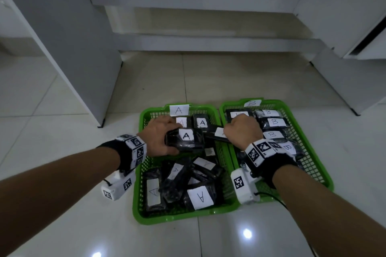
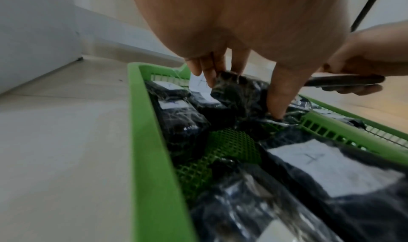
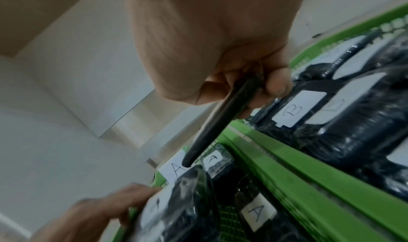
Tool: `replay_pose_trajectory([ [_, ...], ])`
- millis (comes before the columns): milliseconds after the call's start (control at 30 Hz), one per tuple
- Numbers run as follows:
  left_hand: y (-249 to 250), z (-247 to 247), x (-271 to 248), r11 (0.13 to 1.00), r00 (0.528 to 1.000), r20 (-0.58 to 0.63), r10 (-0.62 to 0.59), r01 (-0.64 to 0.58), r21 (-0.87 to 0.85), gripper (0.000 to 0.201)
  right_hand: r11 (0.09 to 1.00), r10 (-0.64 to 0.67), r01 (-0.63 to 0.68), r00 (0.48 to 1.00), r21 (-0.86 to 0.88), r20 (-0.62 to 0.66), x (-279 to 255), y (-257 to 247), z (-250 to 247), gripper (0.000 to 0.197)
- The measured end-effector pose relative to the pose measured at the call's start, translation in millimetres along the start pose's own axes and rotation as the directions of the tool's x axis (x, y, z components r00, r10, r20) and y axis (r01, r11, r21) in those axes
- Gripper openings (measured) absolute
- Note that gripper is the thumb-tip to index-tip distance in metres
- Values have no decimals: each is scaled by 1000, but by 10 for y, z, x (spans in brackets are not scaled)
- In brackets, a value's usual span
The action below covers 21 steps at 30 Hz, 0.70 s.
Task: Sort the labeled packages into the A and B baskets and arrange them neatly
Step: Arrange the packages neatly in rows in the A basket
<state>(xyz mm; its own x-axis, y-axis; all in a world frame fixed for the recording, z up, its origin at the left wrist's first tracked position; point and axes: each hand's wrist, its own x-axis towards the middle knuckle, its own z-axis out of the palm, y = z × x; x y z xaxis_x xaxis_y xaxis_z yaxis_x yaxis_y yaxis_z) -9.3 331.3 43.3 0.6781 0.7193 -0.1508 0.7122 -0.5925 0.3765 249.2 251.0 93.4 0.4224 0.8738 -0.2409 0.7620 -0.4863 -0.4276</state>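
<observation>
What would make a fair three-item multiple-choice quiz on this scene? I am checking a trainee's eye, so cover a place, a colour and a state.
1. Where is the package the left hand grips?
A. over the A basket
B. in the B basket
C. on the floor

2. What colour are both baskets?
A. blue
B. green
C. white

3. How is the right hand?
A. flat and open
B. hanging idle
C. gripping a thin black package

Key: 1 A, the A-labelled package sits above the A basket. 2 B, the B basket too has green mesh walls. 3 C, its fingers curl round the thin black package.
</observation>
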Motion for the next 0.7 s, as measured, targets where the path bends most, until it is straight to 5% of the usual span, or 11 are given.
replay_pose_trajectory([
  [167, 34, 236, 61, 990, 994, 86, -70, 59, 124, 96, 990, 1, 2, 1000, 144, -18, 45, 118, 61, 33],
  [400, 79, 315, 131, 940, 992, 103, -75, 36, 339, 72, 987, -36, 39, 999, 159, -22, 50, 105, 92, 38],
  [567, 64, 292, 124, 951, 999, 45, 18, -31, 307, 92, 952, -63, -1, 978, 306, 201, -138, -44, 242, 67],
  [700, 10, 267, 129, 954, 994, 71, 80, -97, 284, 80, 990, -137, 137, 935, 23, 327, -260, -92, 481, 58],
])
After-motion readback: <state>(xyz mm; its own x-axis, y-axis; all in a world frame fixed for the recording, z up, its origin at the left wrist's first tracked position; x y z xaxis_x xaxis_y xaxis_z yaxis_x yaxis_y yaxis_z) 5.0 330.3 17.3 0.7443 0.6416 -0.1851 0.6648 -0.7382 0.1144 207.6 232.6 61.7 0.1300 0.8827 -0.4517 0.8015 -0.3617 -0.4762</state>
